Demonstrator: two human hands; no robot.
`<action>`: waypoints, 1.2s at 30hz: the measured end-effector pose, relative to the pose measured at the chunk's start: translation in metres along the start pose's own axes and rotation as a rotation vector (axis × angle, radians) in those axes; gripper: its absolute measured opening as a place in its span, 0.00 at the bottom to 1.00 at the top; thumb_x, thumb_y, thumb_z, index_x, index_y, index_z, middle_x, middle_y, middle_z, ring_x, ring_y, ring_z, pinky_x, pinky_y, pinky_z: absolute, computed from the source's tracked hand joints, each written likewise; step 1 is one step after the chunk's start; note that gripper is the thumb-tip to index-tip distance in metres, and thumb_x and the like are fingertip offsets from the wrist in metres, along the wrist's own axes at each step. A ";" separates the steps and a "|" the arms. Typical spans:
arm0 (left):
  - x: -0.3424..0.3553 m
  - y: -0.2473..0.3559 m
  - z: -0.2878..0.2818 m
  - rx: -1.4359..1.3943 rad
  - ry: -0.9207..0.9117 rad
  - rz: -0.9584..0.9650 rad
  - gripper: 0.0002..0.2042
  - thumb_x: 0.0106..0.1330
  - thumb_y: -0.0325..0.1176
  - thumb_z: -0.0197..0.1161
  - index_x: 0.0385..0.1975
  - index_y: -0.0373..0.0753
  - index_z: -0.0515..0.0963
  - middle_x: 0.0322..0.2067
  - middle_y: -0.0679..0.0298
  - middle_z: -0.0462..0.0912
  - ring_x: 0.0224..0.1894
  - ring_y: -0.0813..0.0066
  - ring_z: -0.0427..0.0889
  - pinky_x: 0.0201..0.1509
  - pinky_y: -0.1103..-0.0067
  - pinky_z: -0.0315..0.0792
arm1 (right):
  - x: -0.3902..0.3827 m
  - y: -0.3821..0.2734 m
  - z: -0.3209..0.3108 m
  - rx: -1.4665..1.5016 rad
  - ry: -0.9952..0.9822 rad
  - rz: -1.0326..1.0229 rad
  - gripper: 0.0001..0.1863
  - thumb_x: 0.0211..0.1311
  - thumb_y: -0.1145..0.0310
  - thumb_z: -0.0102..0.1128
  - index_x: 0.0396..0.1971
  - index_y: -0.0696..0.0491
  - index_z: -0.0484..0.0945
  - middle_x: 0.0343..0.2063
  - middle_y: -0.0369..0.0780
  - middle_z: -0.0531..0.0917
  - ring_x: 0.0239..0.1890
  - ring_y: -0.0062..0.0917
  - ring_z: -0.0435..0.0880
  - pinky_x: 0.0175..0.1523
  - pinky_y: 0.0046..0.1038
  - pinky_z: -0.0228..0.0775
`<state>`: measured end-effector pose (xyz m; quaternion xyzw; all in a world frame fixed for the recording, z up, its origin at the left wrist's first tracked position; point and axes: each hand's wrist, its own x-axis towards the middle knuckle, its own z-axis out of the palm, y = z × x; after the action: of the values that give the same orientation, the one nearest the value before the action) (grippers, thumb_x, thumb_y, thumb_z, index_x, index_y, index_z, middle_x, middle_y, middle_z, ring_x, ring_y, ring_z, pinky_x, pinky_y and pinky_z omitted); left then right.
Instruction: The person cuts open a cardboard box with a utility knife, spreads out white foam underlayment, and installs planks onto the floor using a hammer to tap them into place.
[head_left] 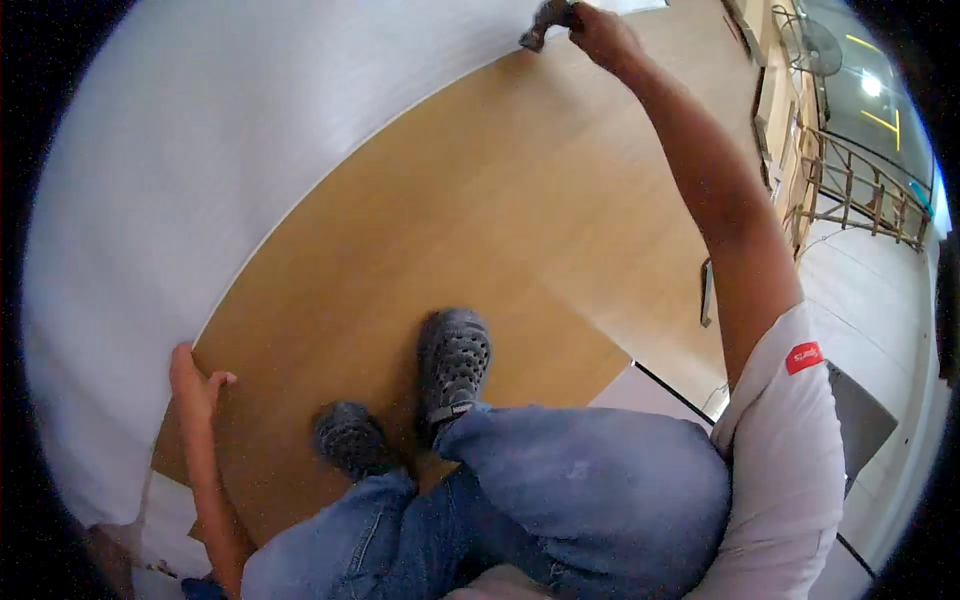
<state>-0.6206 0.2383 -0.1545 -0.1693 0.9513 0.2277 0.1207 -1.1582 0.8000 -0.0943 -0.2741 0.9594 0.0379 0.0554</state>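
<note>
White surface (190, 150) bordered brown board (450, 220) beneath our shoes (455, 355). Right hand (603, 38) gripped hammer (536, 36) over board's far edge; left hand (195, 385), loosely spread, touched board's left edge. We judged light, square taps best.

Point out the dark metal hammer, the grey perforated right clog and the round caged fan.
Dark metal hammer (547, 18): head camera view, on the hammer's head.
Grey perforated right clog (456, 358): head camera view, on its upper.
Round caged fan (820, 48): head camera view, on its cage.
</note>
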 end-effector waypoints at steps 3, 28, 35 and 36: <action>0.003 0.001 -0.006 -0.008 -0.132 -0.119 0.32 0.38 0.23 0.77 0.46 0.31 0.70 0.44 0.48 0.76 0.49 0.45 0.73 0.52 0.60 0.68 | -0.078 -0.015 0.016 0.143 0.008 0.299 0.19 0.59 0.59 0.59 0.47 0.54 0.76 0.42 0.51 0.83 0.47 0.50 0.80 0.49 0.47 0.72; 0.009 -0.007 0.003 -0.323 0.169 -0.194 0.29 0.41 0.38 0.81 0.45 0.38 0.77 0.42 0.55 0.82 0.47 0.55 0.81 0.50 0.65 0.76 | -0.341 -0.037 0.128 0.487 -0.526 0.465 0.24 0.71 0.53 0.53 0.55 0.58 0.76 0.48 0.47 0.83 0.49 0.38 0.81 0.53 0.37 0.71; -0.019 -0.057 0.006 -0.338 0.731 -0.015 0.09 0.52 0.27 0.71 0.31 0.38 0.78 0.33 0.59 0.80 0.37 0.57 0.80 0.41 0.65 0.75 | -0.296 -0.009 0.124 -0.235 -0.712 0.293 0.21 0.67 0.52 0.55 0.44 0.57 0.79 0.39 0.52 0.83 0.45 0.48 0.81 0.49 0.45 0.71; -0.046 -0.073 0.002 -0.320 0.737 -0.043 0.09 0.52 0.27 0.71 0.31 0.38 0.78 0.33 0.59 0.80 0.37 0.57 0.80 0.41 0.65 0.75 | -0.273 -0.043 0.108 -0.305 -0.745 0.219 0.20 0.67 0.53 0.55 0.42 0.57 0.79 0.38 0.52 0.83 0.44 0.49 0.81 0.48 0.45 0.72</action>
<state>-0.5507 0.1897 -0.1707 -0.2763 0.8795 0.2945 -0.2517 -0.8956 0.9176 -0.1682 -0.1429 0.8805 0.2818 0.3533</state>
